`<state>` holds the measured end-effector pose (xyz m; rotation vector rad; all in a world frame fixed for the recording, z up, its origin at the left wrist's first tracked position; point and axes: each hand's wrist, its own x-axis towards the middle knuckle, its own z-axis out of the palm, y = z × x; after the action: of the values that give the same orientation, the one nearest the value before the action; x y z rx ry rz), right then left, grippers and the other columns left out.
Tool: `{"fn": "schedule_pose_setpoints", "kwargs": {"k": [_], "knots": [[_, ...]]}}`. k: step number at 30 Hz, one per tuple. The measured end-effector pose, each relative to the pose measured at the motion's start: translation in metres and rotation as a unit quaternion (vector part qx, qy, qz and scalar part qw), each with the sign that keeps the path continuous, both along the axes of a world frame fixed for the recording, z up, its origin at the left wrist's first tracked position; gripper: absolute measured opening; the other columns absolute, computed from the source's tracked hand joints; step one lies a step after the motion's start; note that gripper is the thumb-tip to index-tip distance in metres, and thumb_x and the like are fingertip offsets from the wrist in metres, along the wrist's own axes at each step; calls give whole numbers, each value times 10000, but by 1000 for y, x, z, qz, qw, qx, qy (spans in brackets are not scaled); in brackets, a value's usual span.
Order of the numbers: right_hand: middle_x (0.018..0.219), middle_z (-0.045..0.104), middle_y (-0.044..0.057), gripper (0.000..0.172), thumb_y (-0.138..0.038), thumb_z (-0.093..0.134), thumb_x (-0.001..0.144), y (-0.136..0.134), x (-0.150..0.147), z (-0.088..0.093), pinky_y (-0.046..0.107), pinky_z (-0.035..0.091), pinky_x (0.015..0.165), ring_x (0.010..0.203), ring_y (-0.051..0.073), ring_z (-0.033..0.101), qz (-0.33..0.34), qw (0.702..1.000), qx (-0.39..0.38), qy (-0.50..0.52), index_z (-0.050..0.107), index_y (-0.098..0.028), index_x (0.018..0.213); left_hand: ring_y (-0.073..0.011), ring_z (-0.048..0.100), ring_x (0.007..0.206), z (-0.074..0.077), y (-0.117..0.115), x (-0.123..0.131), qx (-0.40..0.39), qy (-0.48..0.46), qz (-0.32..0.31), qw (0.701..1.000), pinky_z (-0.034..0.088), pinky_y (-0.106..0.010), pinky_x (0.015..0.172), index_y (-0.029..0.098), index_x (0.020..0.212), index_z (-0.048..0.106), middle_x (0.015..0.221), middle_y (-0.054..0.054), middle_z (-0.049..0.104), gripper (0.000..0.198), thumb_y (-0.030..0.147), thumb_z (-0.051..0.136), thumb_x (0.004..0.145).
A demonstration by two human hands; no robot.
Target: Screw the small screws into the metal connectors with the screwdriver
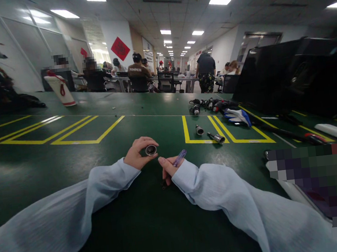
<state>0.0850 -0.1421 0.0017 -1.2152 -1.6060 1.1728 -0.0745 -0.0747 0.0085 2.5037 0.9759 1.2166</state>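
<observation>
My left hand pinches a round metal cup-shaped part between thumb and fingers, its open ring end turned toward me. Close beside it, my right hand is closed around a purple, partly clear pen that points up and to the right. Below the right fingers a small dark thing shows, too dim to name. Two similar metal cups with stems, one nearer upright and one lying on its side, rest on the table to the right, inside and across yellow tape lines.
The green table carries yellow tape boxes. Farther right lie a pile of metal parts, a blue-and-white glove and a black-and-red tool. A white paper cup stands far left; dark monitors stand right. People sit beyond.
</observation>
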Motion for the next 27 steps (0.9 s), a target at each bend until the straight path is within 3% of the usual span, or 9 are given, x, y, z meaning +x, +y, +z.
{"fn": "schedule_pose_setpoints", "kwargs": {"k": [3, 10, 13, 17, 21, 27], "knots": [[285, 418, -40, 554, -618, 366, 738, 2, 0, -2, 155, 291, 319, 253, 38, 339, 1, 1000, -18, 18, 480, -161, 445, -192, 516, 871, -2, 2, -1, 11, 7, 13, 1000, 402, -358, 806, 185, 877, 598, 899, -58, 556, 232, 279, 608, 665], [286, 422, -39, 561, -634, 369, 725, 4, 1, -3, 162, 305, 325, 251, 40, 344, 12, 999, -24, 32, 478, -158, 450, -160, 531, 843, -2, -1, 1, -4, 11, -69, 998, 438, -300, 764, 159, 900, 583, 867, -62, 548, 213, 145, 487, 711], [294, 436, -32, 563, -632, 373, 724, 4, 2, -2, 154, 301, 331, 270, 43, 380, 16, 999, -25, 34, 488, -151, 455, -164, 539, 839, -4, -2, 1, -31, 12, -74, 997, 440, -314, 772, 154, 908, 574, 868, -58, 562, 232, 135, 485, 695], [297, 459, -24, 558, -624, 380, 725, 5, 4, 1, 154, 312, 344, 269, 41, 379, 9, 997, -44, 55, 495, -149, 455, -171, 568, 779, -7, -1, 3, -149, -46, -49, 986, 483, -307, 684, 163, 898, 544, 842, -42, 568, 262, 199, 590, 643], [298, 472, -20, 554, -631, 391, 712, 7, 5, 2, 160, 304, 336, 267, 43, 368, -16, 997, -39, 68, 494, -155, 448, -142, 587, 607, -5, -2, 6, -314, -146, -77, 935, 484, -239, 454, 163, 903, 496, 807, -19, 541, 339, 214, 639, 599], [296, 454, -24, 564, -629, 351, 730, 14, 4, -2, 167, 306, 325, 259, 47, 379, -87, 992, -16, 86, 492, -156, 456, -169, 625, 686, 0, -14, 11, -381, -186, -135, 895, 513, -256, 523, 154, 878, 508, 806, -12, 564, 346, 170, 671, 573]]}}
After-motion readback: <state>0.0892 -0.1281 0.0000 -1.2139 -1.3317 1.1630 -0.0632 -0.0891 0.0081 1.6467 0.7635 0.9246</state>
